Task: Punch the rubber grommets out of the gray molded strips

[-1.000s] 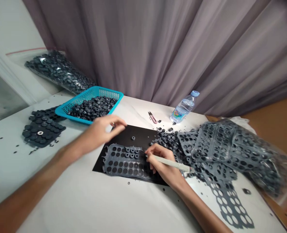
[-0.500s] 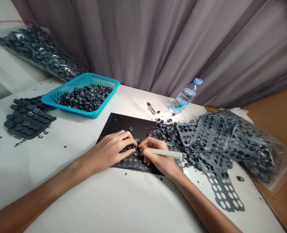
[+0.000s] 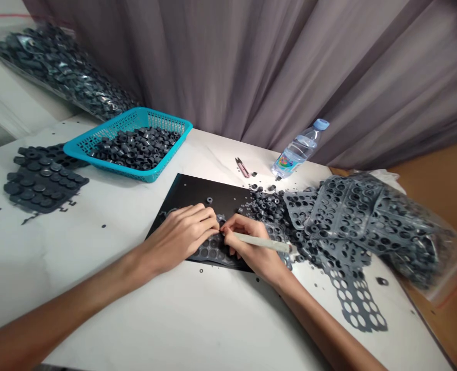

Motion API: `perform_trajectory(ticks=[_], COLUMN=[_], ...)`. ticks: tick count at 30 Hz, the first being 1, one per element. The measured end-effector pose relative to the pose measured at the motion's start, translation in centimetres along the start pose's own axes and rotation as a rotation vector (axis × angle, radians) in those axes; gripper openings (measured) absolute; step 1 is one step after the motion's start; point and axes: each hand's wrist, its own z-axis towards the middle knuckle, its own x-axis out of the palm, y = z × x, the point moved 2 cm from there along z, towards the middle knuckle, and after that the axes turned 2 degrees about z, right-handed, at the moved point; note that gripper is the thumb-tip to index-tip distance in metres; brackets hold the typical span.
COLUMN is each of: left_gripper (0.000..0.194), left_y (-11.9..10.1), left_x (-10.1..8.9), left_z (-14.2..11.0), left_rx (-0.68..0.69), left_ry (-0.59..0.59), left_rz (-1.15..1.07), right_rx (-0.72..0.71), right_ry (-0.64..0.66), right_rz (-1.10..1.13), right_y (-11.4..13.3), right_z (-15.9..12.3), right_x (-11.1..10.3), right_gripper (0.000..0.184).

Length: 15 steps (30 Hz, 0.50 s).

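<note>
My right hand (image 3: 253, 242) is closed round a pale, pen-shaped tool (image 3: 265, 242). The tool slants back over the hand, and its working tip is hidden at my fingertips. My left hand (image 3: 187, 229) lies over a dark rubber sheet (image 3: 208, 252) with rows of round cups, its fingers bent and close together. Whatever is between those fingertips is covered from view. Both hands' fingertips nearly meet above the sheet. Under the sheet lies a flat black board (image 3: 197, 186), with one small black ring (image 3: 209, 200) on it behind my left hand.
A blue basket (image 3: 151, 176) of black rubber rings stands at the back left, beside more cupped sheets (image 3: 45, 185) and a full bag (image 3: 69, 72). On the right are loose rings (image 3: 267, 206), punched sheets (image 3: 361, 304), another bag (image 3: 417, 252), pink snips (image 3: 242, 167) and a water bottle (image 3: 295, 152).
My left fingers have drawn closer together, covering the small rings that showed between them. The right hand stays nearly in place with the tool. The view has shifted slightly.
</note>
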Motion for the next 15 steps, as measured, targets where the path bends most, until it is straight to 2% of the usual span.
perform_trajectory(ticks=[2, 5, 7, 11, 15], left_gripper=[0.023, 0.021, 0.025, 0.022, 0.021], left_y=[0.1, 1.3, 2.2, 2.9, 1.3], left_x=[-0.6, -2.5, -3.7, -4.2, -2.9], left_z=[0.0, 0.0, 0.2, 0.3, 0.0], left_rx=[-0.118, -0.378, -0.484, -0.562, -0.623], left_ry=[-0.166, -0.446, -0.507, -0.395, -0.191], left_rz=[-0.181, -0.554, -0.805, -1.11, -1.256], right_rx=[-0.007, 0.021, 0.044, 0.063, 0.021], right_ry=[-0.014, -0.014, -0.009, -0.013, -0.075], right_rz=[-0.019, 0.009, 0.054, 0.128, 0.226], right_y=[-0.1, -0.4, -0.6, -0.6, -0.6], right_z=[-0.1, -0.1, -0.1, 0.1, 0.4], right_x=[0.0, 0.1, 0.1, 0.0, -0.4], right_gripper=[0.013, 0.01, 0.008, 0.008, 0.011])
